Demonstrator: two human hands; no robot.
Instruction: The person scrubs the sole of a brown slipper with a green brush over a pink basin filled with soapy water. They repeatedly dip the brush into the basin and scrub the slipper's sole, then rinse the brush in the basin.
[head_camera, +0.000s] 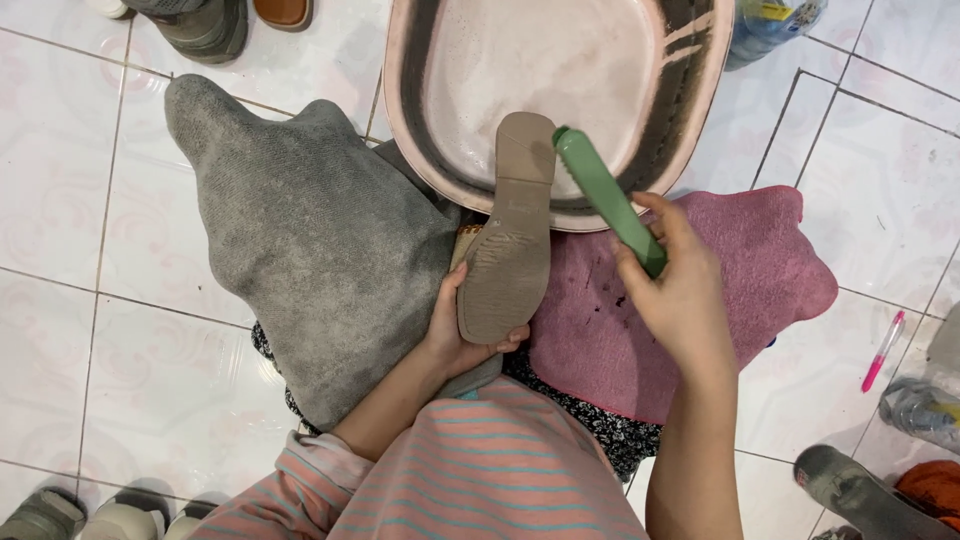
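Left hand (455, 335) grips upturned shoe (510, 230); right hand (680, 290) clasps green brush (605, 195).

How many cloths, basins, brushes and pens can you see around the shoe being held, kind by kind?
Cloths: 2, a grey towel and a pink towel
Basins: 1, the pink basin
Brushes: 1, the green brush in the right hand
Pens: 1, a pink pen
Total: 5, not counting the shoe gripped by the left hand.
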